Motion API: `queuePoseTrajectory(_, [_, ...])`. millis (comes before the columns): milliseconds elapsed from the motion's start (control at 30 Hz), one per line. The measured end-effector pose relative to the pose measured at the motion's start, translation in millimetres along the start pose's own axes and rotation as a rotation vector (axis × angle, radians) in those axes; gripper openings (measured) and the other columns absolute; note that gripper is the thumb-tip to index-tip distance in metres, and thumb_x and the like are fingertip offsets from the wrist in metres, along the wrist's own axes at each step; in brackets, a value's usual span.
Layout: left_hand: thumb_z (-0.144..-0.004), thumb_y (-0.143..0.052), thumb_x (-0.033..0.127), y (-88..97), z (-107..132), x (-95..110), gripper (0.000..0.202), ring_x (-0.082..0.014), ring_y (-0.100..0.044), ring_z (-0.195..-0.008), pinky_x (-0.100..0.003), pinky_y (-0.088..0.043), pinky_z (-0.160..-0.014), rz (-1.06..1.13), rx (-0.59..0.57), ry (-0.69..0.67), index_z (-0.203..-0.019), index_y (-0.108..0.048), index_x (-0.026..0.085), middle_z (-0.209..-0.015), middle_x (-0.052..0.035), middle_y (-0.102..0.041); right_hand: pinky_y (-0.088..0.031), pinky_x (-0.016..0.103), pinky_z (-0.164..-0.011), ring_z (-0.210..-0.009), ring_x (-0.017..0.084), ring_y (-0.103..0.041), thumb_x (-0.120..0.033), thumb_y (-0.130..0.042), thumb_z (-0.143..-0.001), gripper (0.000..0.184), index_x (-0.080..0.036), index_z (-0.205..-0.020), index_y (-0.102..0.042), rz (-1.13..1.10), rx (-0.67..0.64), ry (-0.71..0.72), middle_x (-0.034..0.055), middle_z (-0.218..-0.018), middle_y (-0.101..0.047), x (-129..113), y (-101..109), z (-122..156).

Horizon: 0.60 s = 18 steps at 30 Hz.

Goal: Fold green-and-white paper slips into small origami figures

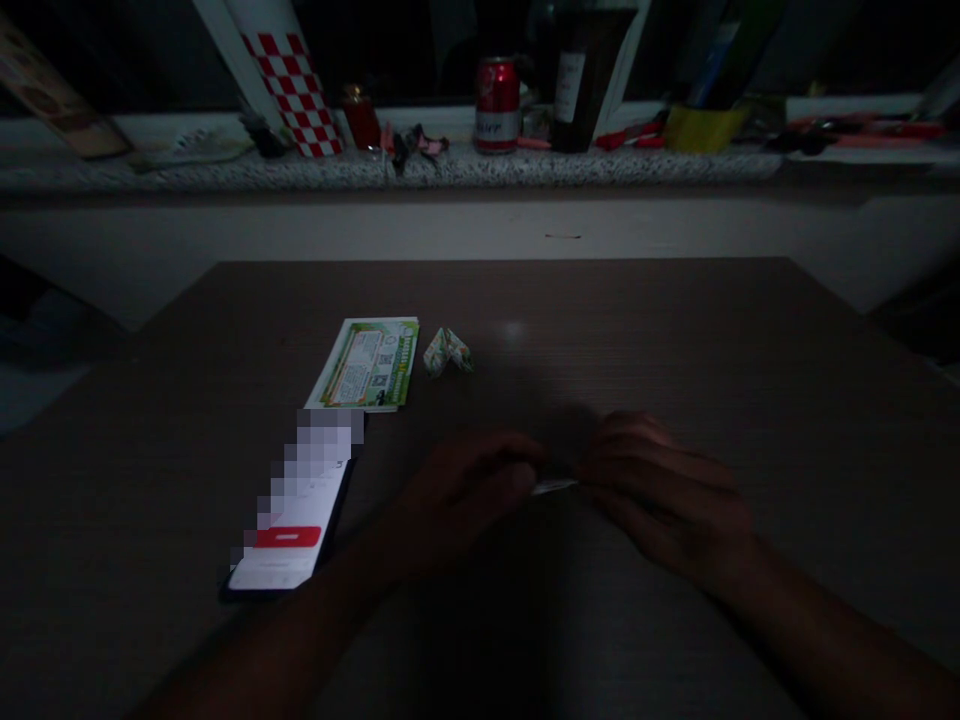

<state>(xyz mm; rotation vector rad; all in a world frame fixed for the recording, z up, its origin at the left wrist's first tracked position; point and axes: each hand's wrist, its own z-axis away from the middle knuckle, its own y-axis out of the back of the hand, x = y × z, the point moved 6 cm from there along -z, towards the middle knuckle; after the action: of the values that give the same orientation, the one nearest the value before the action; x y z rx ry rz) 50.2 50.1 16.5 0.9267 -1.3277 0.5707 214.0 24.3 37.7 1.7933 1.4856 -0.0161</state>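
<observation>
Between my two hands, low over the table, shows the thin pale edge of a piece of folded paper (pixel 555 487); most of it is hidden by fingers and shadow. My left hand (pixel 480 480) pinches its left end between thumb and fingers. At its right end is my right hand (pixel 660 490), fingers together and bent down onto it. Beyond my left hand stands a small folded paper piece (pixel 448 352) with two peaks, white and green. Left of that lies a stack of green printed leaflets (pixel 367 365).
A phone (pixel 289 565) with a lit screen lies left of my left forearm on the wooden table (pixel 675 330). Along the granite windowsill (pixel 420 175) behind stand a red can (pixel 497 105), a red-and-white checked tube (pixel 296 95), a dark container (pixel 589 80) and a yellow pot (pixel 705 128).
</observation>
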Motion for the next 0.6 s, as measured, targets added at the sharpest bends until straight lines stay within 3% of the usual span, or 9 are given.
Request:
queuePoseTrajectory(67, [-0.085,-0.063,0.034,-0.8,3,12,0.028,-0.0186,-0.061,-0.091,-0.028,-0.044,-0.081,-0.194,-0.017,-0.159,-0.107,-0.065,0.018,-0.100,-0.0050,-0.069,-0.052,0.040,-0.078,-0.081,0.020,-0.064,-0.005,-0.068,-0.079,0.022,-0.014,-0.098,-0.066,0.020,-0.038,-0.007,0.0070,-0.083,-0.069,1,-1,1])
queuePoseTrajectory(200, [-0.092,-0.055,0.027,-7.2,5,10,0.021,-0.0155,-0.066,-0.075,-0.025,-0.043,-0.070,-0.480,-0.017,-0.211,-0.103,-0.071,0.018,-0.088,-0.0042,-0.075,-0.053,0.038,-0.075,-0.075,0.018,-0.065,-0.008,-0.066,-0.081,0.018,-0.016,-0.097,-0.066,-0.010,-0.027,-0.051,0.0054,-0.079,-0.069,-2,-4,0])
queuePoseTrajectory(400, [-0.092,-0.056,0.031,-6.1,2,0,0.024,-0.0135,-0.064,-0.061,-0.022,-0.042,-0.057,-0.347,0.039,-0.092,-0.099,-0.074,0.019,-0.074,-0.0019,-0.075,-0.052,0.027,-0.057,-0.063,0.015,-0.066,-0.012,-0.068,-0.083,0.008,-0.015,-0.089,-0.070,-0.114,0.002,-0.215,0.0044,-0.069,-0.071,3,-9,2])
queuePoseTrajectory(600, [-0.088,-0.061,0.032,-4.8,0,-8,0.020,-0.0132,-0.065,-0.070,-0.020,-0.044,-0.062,-0.215,0.000,0.060,-0.094,-0.075,0.019,-0.080,-0.0006,-0.074,-0.050,0.023,-0.050,-0.057,0.014,-0.066,-0.015,-0.067,-0.083,0.009,-0.018,-0.089,-0.074,-0.131,-0.058,-0.331,0.0034,-0.071,-0.074,14,-13,8])
